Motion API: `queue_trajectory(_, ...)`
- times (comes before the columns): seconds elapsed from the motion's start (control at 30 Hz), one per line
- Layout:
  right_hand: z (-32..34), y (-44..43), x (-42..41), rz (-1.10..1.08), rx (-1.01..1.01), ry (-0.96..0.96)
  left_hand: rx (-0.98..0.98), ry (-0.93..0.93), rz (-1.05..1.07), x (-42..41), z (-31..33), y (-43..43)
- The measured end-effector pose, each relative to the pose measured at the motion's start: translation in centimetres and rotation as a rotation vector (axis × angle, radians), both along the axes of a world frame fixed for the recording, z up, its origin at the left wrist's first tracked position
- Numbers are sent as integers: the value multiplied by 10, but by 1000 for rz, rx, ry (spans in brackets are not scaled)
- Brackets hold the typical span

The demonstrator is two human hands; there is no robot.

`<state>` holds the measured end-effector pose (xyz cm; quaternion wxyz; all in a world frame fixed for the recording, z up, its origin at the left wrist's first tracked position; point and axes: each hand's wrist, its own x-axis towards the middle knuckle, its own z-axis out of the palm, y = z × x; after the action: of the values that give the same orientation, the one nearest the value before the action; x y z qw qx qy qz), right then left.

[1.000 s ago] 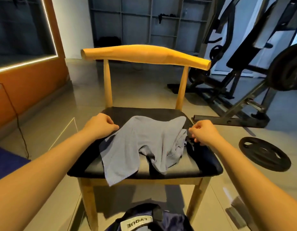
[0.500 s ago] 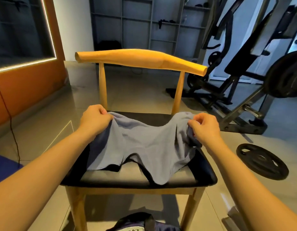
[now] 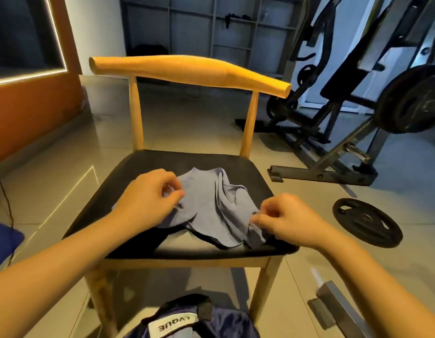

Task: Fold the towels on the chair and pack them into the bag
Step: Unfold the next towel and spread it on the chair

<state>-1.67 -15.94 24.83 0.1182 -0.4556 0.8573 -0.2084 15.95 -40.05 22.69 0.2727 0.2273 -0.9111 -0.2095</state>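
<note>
your 1 wooden chair [image 3: 187, 69] carries 1 crumpled grey towel [image 3: 206, 203] mid-seat, with 1 dark bag [image 3: 226, 323] on the floor at its near side. the towel's long axis runs left to right between your 2 hands. your left hand [image 3: 148, 198] pinches its left edge, and your right hand [image 3: 284, 218] pinches its near right corner.

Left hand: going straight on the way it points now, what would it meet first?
The left hand would likely meet the bunched ridge of the grey towel it pinches, on the chair seat; depth is unclear.
</note>
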Motion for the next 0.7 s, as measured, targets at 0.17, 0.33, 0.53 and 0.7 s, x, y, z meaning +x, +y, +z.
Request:
queue_trajectory(0.17, -9, -19, -23, -288, -456, -71, 290, -125, 169, -6, -7, -27)
queue_trajectory(0.33, -17, -43, -37, -249, -409, -339, 438, -150, 150, -17, -14, -28)
queue_trajectory(0.53, -15, -55, -39, -220, -215, -384, 514, -83, 115, -24, -14, -31)
queue_trajectory(0.7, -17, -58, -47, -210, -204, -354, 575, 110, 73, -25, 2, -32)
